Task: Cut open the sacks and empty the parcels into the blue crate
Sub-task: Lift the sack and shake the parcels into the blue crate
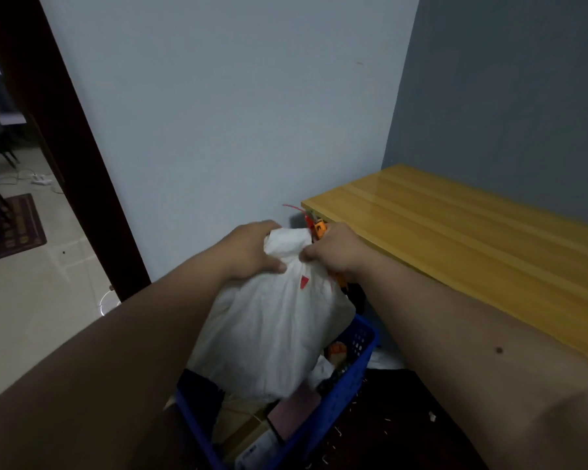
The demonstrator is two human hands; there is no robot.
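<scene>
Beside a wooden table (pixel 455 225), blue crate (pixel 350 374) of parcels (pixel 296 415) (white sack (pixel 269 327) above, neck gripped by both hands).

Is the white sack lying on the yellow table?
No, both hands hold the white sack by its neck over the blue crate, beside the wooden table.

This looks like a room in a home. At nine o'clock a dark door frame (pixel 82 164) opens onto a tiled floor (pixel 31 300) with a patterned doormat (pixel 11 228). At three o'clock a wooden tabletop (pixel 472 239) meets plain painted walls (pixel 235 96).
</scene>
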